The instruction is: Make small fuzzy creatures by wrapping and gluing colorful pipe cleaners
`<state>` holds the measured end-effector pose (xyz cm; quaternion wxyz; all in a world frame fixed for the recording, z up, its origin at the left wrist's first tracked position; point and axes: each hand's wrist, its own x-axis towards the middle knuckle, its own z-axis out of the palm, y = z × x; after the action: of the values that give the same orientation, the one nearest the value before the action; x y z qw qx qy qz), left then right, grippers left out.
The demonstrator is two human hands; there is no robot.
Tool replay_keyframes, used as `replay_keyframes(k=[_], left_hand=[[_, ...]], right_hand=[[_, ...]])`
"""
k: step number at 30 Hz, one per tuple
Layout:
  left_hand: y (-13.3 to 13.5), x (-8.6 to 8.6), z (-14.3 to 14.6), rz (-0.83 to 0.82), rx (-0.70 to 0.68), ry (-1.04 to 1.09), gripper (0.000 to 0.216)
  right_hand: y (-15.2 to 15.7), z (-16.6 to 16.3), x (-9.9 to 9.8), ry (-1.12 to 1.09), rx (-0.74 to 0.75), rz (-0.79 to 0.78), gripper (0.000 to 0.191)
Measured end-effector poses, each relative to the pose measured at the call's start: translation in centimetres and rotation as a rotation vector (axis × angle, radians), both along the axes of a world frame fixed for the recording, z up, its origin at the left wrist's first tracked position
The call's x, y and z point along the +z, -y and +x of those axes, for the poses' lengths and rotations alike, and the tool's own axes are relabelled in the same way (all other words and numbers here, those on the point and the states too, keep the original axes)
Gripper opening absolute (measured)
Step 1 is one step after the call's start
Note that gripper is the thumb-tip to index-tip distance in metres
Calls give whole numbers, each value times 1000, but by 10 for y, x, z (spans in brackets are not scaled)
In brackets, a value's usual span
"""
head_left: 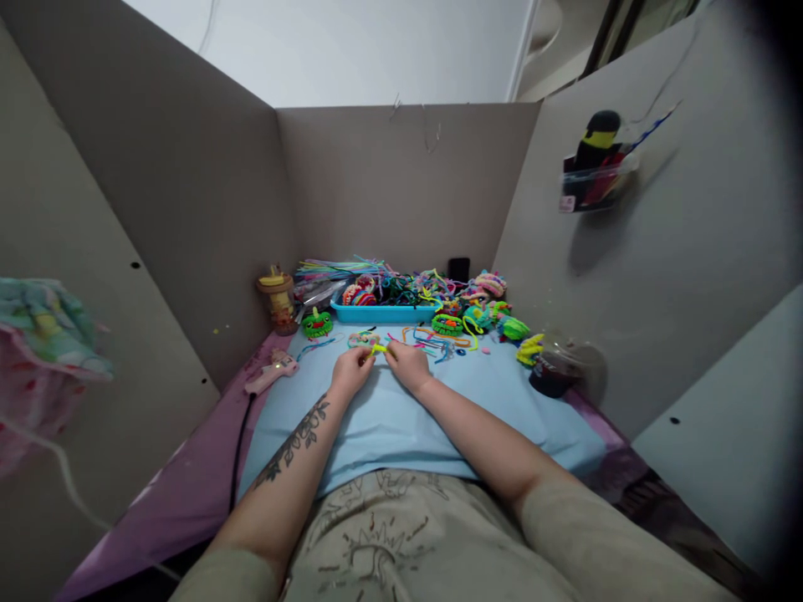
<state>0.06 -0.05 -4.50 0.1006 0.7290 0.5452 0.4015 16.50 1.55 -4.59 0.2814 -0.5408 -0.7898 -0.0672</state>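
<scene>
My left hand point(351, 368) and my right hand point(405, 364) meet over a light blue cloth point(389, 418). Both pinch the same short yellow pipe cleaner point(380, 349) between their fingertips. The fingers of each hand are curled closed on it. Loose pipe cleaners point(432, 339) in several colours lie just beyond the hands. Small finished pipe-cleaner figures, such as a green one point(317, 323), stand near a blue tray point(380, 314) heaped with more of them.
A pink glue gun point(271, 374) with a black cord lies left of the cloth. A lidded jar point(279, 303) stands at the back left, a dark cup point(552, 372) at the right. Cardboard walls point(188, 192) enclose the desk on three sides.
</scene>
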Motion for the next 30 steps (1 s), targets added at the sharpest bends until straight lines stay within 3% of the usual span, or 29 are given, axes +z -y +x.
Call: replay_keyframes(k=[7, 20, 30], left_hand=[[0, 0, 0, 2, -10, -37, 16], [11, 4, 8, -8, 241, -300, 17], [5, 2, 10, 38, 148, -379, 17]], right_hand=[[1, 0, 2, 87, 26, 5, 20], [2, -2, 6, 185, 30, 15, 21], [-3, 0, 3, 199, 41, 68, 14]])
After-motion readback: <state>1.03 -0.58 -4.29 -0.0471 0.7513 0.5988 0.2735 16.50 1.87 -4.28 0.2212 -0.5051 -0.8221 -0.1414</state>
